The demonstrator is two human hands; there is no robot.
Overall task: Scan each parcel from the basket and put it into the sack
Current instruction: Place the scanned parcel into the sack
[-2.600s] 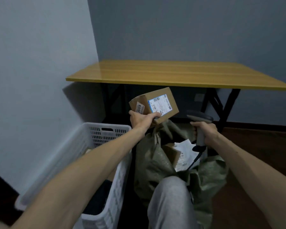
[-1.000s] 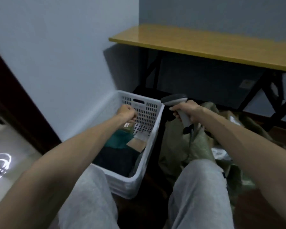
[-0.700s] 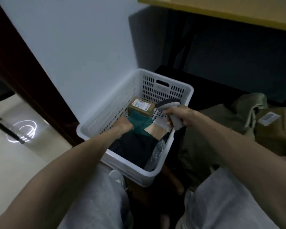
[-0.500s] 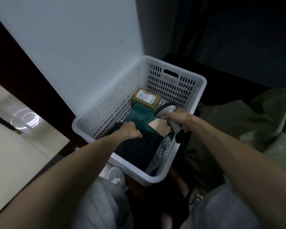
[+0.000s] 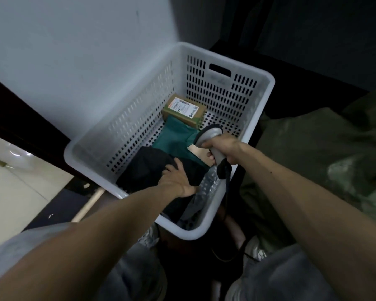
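A white perforated basket [image 5: 226, 58] stands on the floor by the wall. Inside lie a brown labelled box [image 5: 183, 108] at the far end, a green soft parcel [image 5: 175, 137], a black soft parcel [image 5: 148, 168] and a bubble-wrap parcel [image 5: 204, 190]. My left hand [image 5: 175, 181] is down in the basket, thumb on top of the black parcel and fingers curled round its near right edge. My right hand [image 5: 223, 148] grips a grey barcode scanner [image 5: 208, 134] over the basket's right side. The olive-green sack [image 5: 313, 153] lies right of the basket.
A pale wall [image 5: 85, 51] and a dark door frame [image 5: 20, 118] run along the left, with light floor tiles [image 5: 9, 192] beyond. My knees in grey trousers [image 5: 291, 274] are below the basket. The scanner's black cable [image 5: 225, 177] hangs over the basket rim.
The view has tilted down onto the basket. My left hand has moved back from the green parcel to the black one and closed on its edge. The scanner stays over the basket's right side.
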